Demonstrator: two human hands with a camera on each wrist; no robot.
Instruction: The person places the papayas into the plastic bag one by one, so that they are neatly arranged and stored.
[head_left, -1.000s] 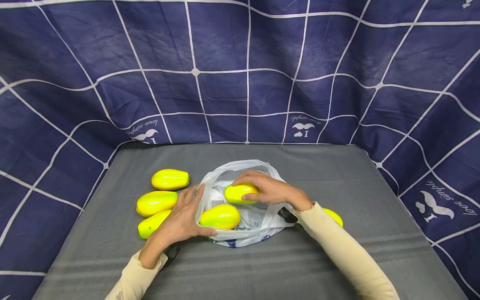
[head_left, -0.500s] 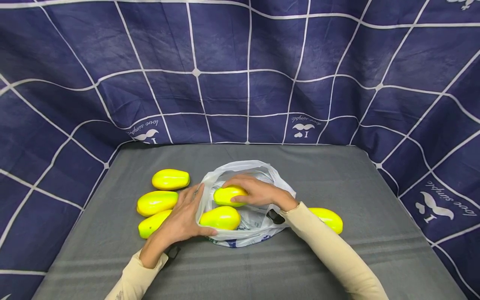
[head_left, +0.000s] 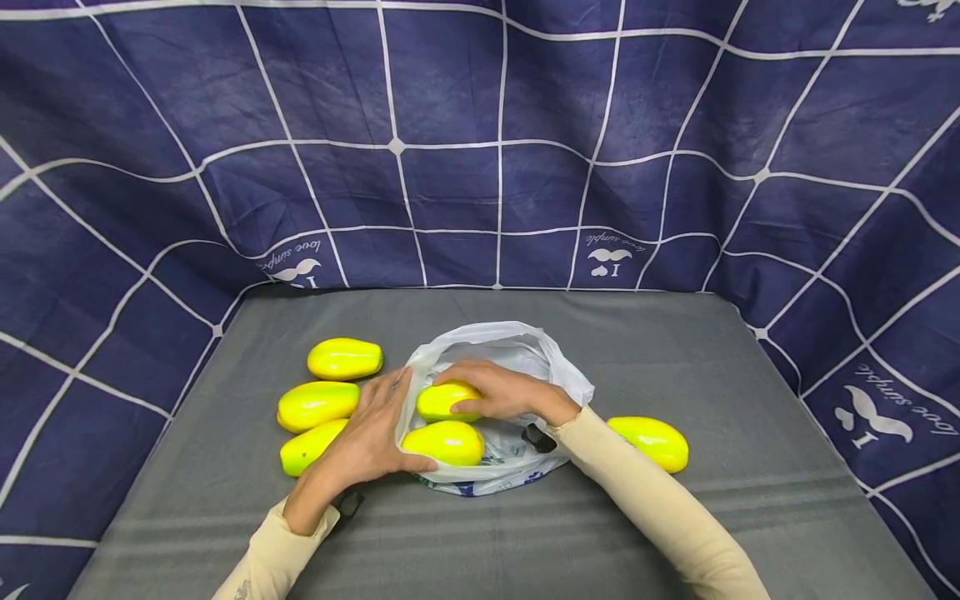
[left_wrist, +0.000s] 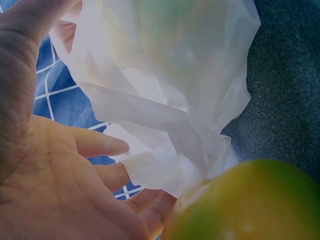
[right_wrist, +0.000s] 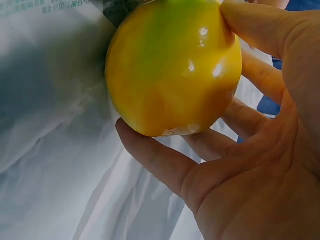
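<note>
A white plastic bag (head_left: 555,371) stands with its mouth wide at the middle of the table. Inside it, my right hand (head_left: 510,392) grips a yellow-green papaya (head_left: 441,401) between thumb and fingers; its rounded end fills much of the right wrist view. Nearer me in the bag lies another papaya (head_left: 446,443). My left hand (head_left: 367,433) is spread along the bag's left side, the thumb over the near rim and the long fingers against the film. In the left wrist view those fingertips touch the bag, and a papaya (left_wrist: 250,205) shows close below them.
Left of the bag lie a far papaya (head_left: 345,359), a middle papaya (head_left: 317,406) and a near papaya (head_left: 309,446), partly behind my left hand. A papaya (head_left: 654,443) rests to the right, beside my right sleeve. Blue checked cloth (head_left: 450,192) hangs around the grey table (head_left: 645,333).
My right hand has moved left and lower in the bag with its papaya, bringing it behind the other one. The right-hand papaya shows more from behind my sleeve. My left hand stays put.
</note>
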